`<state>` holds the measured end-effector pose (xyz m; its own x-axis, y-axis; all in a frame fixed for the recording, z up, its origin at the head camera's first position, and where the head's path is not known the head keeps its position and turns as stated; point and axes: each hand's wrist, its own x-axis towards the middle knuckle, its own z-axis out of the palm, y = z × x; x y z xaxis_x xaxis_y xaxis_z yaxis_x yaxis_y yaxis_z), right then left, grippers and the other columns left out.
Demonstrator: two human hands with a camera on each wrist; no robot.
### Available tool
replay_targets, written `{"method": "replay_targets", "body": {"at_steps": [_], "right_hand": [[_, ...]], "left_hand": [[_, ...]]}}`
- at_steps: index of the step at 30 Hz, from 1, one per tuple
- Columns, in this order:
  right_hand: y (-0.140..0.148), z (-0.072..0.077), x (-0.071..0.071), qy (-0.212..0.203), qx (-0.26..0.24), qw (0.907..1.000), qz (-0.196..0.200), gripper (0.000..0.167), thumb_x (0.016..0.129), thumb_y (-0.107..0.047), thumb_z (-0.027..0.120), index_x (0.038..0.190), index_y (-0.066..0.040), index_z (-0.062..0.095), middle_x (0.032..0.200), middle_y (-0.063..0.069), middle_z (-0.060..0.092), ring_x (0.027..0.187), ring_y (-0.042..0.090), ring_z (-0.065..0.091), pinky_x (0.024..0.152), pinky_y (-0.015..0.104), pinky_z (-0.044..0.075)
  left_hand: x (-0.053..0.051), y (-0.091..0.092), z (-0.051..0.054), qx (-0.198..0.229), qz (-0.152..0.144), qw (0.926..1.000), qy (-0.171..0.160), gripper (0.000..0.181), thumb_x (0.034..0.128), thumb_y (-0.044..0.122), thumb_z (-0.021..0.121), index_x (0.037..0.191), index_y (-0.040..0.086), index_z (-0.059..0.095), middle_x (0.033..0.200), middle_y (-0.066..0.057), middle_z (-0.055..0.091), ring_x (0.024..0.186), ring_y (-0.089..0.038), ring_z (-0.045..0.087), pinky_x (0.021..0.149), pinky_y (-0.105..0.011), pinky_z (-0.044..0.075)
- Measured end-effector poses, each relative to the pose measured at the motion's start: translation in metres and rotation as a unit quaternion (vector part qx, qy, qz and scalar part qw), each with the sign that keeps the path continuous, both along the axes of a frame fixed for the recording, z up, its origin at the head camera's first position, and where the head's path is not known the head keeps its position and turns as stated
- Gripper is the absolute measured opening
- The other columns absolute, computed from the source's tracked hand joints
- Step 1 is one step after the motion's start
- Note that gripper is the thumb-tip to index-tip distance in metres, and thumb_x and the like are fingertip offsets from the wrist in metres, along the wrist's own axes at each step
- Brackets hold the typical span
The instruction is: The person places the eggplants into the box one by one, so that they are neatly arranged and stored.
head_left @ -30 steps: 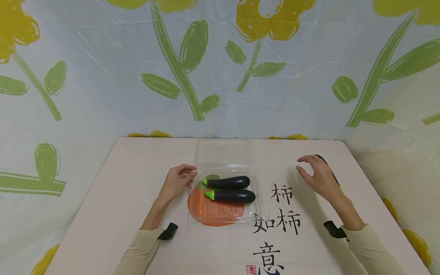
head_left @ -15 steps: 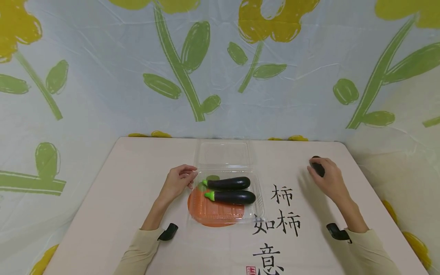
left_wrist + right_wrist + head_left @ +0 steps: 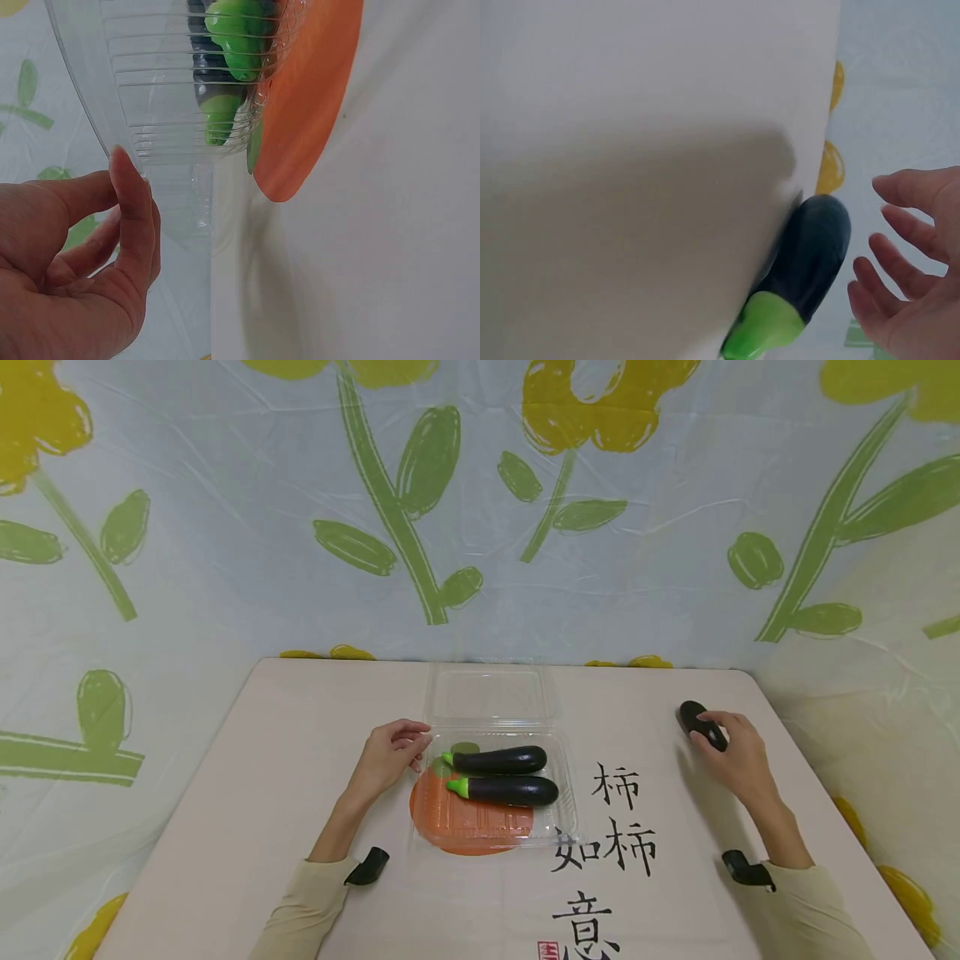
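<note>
A clear plastic clamshell container (image 3: 555, 827) lies opened on the table, its lid (image 3: 489, 695) folded back. Inside it, two dark eggplants, a far one (image 3: 501, 760) and a near one (image 3: 506, 790), lie side by side with green stems to the left. At the container's left rim, my left hand (image 3: 386, 760) pinches the edge between thumb and fingers; the left wrist view shows this hand (image 3: 97, 255) at the rim's corner. My right hand (image 3: 738, 756) hovers over a third eggplant (image 3: 692, 716), partly hiding it. In the right wrist view its fingers are spread, apart from that eggplant (image 3: 810, 247).
The pale table mat (image 3: 300, 735) bears an orange printed fruit (image 3: 472, 843) under the container and black written characters (image 3: 618, 843) to its right. Behind the table hangs a flower-patterned curtain (image 3: 247, 568).
My right hand has moved rightward and slightly nearer over the third eggplant, uncovering its far end. The left hand and the container have stayed in place.
</note>
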<state>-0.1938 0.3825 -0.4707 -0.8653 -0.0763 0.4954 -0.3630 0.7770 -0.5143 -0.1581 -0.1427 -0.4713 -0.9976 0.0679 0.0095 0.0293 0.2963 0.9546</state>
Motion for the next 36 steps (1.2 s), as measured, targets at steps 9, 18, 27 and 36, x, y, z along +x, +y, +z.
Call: {"method": "replay_targets", "body": {"at_steps": [9,18,27,36], "right_hand": [[0.014,-0.009,0.005,-0.049,0.019,0.9984,-0.02,0.033,0.086,0.009,0.073,0.116,0.014,0.06,0.119,0.04,0.051,0.107,0.056,0.049,0.086,0.068,0.04],[0.023,-0.009,0.009,-0.076,0.033,0.9965,-0.009,0.043,0.083,0.015,0.073,0.123,0.011,0.057,0.121,0.043,0.046,0.104,0.058,0.051,0.078,0.069,0.046],[0.026,-0.006,0.009,-0.082,0.057,0.9949,0.014,0.047,0.084,0.017,0.073,0.127,0.011,0.054,0.117,0.044,0.048,0.094,0.059,0.057,0.073,0.068,0.051],[0.021,-0.001,0.008,-0.118,0.074,0.9902,0.012,0.047,0.089,0.005,0.075,0.129,0.011,0.052,0.123,0.043,0.046,0.093,0.057,0.061,0.072,0.066,0.054]], "left_hand": [[0.0,0.001,0.001,-0.002,0.0,1.0,0.001,0.025,0.0997,0.006,0.067,0.121,-0.009,0.066,0.1,-0.022,0.068,0.063,-0.017,0.063,0.063,-0.036,0.062],[0.0,0.001,0.002,-0.001,0.002,1.0,-0.002,0.025,0.0998,0.006,0.067,0.121,-0.008,0.067,0.1,-0.021,0.068,0.062,-0.017,0.063,0.063,-0.037,0.062],[0.0,0.001,0.001,0.0,0.0,1.0,0.002,0.025,0.1,0.008,0.068,0.12,-0.007,0.067,0.099,-0.02,0.069,0.063,-0.018,0.064,0.064,-0.039,0.062],[0.0,0.0,0.001,0.002,0.001,1.0,0.003,0.025,0.0999,0.007,0.067,0.12,-0.009,0.067,0.099,-0.021,0.068,0.064,-0.018,0.064,0.062,-0.034,0.061]]}}
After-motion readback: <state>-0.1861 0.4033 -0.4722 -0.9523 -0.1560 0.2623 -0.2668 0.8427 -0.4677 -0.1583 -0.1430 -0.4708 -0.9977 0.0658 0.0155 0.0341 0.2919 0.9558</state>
